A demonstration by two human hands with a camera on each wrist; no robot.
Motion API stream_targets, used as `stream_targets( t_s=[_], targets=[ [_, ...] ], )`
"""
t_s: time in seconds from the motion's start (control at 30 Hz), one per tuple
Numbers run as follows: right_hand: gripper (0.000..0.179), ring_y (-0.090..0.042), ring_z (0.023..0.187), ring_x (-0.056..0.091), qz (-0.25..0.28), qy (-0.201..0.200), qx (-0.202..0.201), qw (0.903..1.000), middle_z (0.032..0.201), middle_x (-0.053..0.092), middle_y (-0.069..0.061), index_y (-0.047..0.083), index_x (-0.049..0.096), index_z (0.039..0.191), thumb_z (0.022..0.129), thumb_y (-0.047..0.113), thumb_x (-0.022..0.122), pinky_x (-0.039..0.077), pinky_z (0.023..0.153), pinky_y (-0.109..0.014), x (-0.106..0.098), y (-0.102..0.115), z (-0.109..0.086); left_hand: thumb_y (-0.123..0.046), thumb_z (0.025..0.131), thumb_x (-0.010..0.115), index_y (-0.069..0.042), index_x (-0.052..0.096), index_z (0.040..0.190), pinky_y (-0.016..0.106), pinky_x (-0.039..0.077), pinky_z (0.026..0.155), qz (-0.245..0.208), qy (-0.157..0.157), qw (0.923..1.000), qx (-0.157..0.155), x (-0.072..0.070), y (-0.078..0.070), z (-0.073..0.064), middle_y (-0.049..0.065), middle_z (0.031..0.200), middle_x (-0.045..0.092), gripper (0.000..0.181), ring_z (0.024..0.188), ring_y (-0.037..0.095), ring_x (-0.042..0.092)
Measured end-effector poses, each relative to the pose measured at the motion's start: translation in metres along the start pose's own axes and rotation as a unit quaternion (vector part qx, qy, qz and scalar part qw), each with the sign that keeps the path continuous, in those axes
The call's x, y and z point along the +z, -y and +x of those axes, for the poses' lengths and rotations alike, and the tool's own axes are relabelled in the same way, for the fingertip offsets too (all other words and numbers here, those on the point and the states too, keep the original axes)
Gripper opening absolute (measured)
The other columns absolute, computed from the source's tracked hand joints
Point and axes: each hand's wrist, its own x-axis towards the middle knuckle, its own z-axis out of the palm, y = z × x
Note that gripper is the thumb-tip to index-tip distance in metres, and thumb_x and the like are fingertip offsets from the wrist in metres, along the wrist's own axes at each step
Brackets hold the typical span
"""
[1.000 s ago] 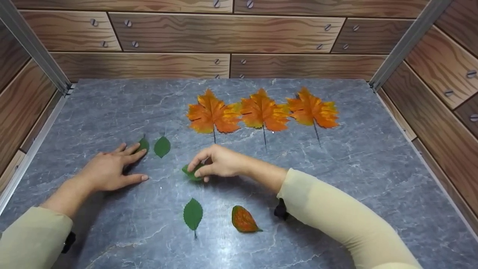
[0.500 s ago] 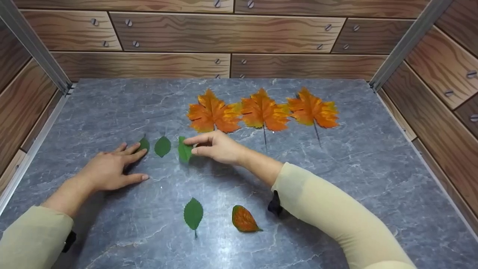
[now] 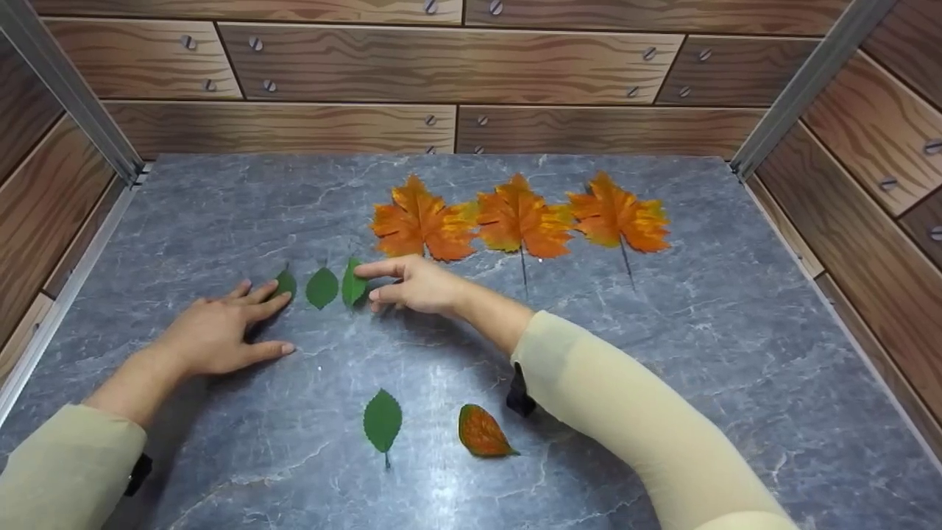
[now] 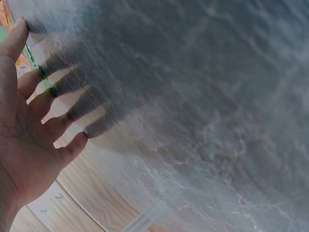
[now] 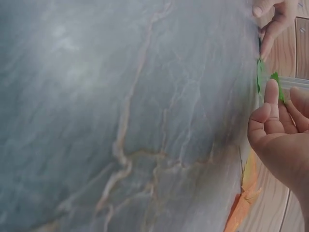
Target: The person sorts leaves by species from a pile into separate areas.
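Observation:
My right hand (image 3: pixel 419 285) has its index fingertip at the right edge of a green leaf (image 3: pixel 353 281), which stands tilted; the right wrist view shows this leaf (image 5: pixel 277 87) raised at the fingertips. Just left of it lies a second green leaf (image 3: pixel 321 288). Farther left, my left hand (image 3: pixel 213 331) rests flat with spread fingers, two fingertips touching a third green leaf (image 3: pixel 286 284) and partly covering it. The left wrist view catches the left palm (image 4: pixel 29 140) and the straight fingers edge-on.
Orange maple leaves (image 3: pixel 519 213) form a row at the back, the leftmost stem hidden by the right hand. Nearer the front lie another green leaf (image 3: pixel 383 421) and a red-green leaf (image 3: pixel 486 431). Wood-patterned walls (image 3: pixel 353 66) enclose the marbled grey table (image 3: pixel 257 456).
My right hand has carried its green leaf up and left from mid-table to the right end of the green row, turning it upright. The left hand has stayed put.

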Motion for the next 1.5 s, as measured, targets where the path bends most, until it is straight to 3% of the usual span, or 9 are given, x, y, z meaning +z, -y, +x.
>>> stream_targets(
  t_s=[0.23, 0.73, 1.33, 1.5],
  targets=[
    [0.051, -0.024, 0.104, 0.073, 0.018, 0.001, 0.021, 0.9996, 0.127, 0.073, -0.018, 0.008, 0.052, 0.158, 0.107, 0.004, 0.061, 0.058, 0.089, -0.032, -0.0009, -0.0045, 0.005, -0.082, 0.094, 0.054, -0.016, 0.043, 0.164, 0.087, 0.027, 0.104, -0.004, 0.0, 1.0, 0.0, 0.0, 0.0003, -0.0003, 0.016, 0.171, 0.032, 0.096, 0.151, 0.054, 0.032],
    [0.053, -0.014, 0.097, 0.071, -0.004, 0.011, 0.032, 0.9994, 0.124, 0.075, -0.017, 0.006, 0.052, 0.157, 0.106, 0.002, 0.063, 0.055, 0.084, -0.026, -0.0029, -0.0076, 0.0079, -0.081, 0.095, 0.054, -0.016, 0.044, 0.164, 0.088, 0.027, 0.103, -0.002, -0.003, 1.0, 0.004, 0.0008, 0.0009, -0.0002, 0.016, 0.171, 0.032, 0.096, 0.15, 0.055, 0.032],
    [0.052, -0.02, 0.102, 0.072, -0.034, 0.02, 0.026, 0.9989, 0.122, 0.075, -0.019, 0.005, 0.052, 0.157, 0.106, 0.003, 0.063, 0.058, 0.087, -0.03, -0.0025, -0.0035, 0.0064, -0.082, 0.094, 0.053, -0.016, 0.043, 0.164, 0.086, 0.03, 0.104, 0.002, -0.001, 1.0, 0.0, 0.002, 0.0013, 0.0002, 0.016, 0.17, 0.033, 0.097, 0.15, 0.054, 0.033],
    [0.05, -0.022, 0.103, 0.073, -0.047, 0.012, 0.022, 0.9986, 0.135, 0.07, -0.019, 0.004, 0.053, 0.156, 0.106, 0.003, 0.062, 0.06, 0.089, -0.032, -0.0014, -0.0014, 0.0058, -0.083, 0.094, 0.052, -0.017, 0.043, 0.164, 0.086, 0.029, 0.104, 0.002, -0.001, 1.0, -0.002, 0.0022, 0.0014, 0.0005, 0.015, 0.171, 0.033, 0.097, 0.15, 0.054, 0.033]
  ],
)
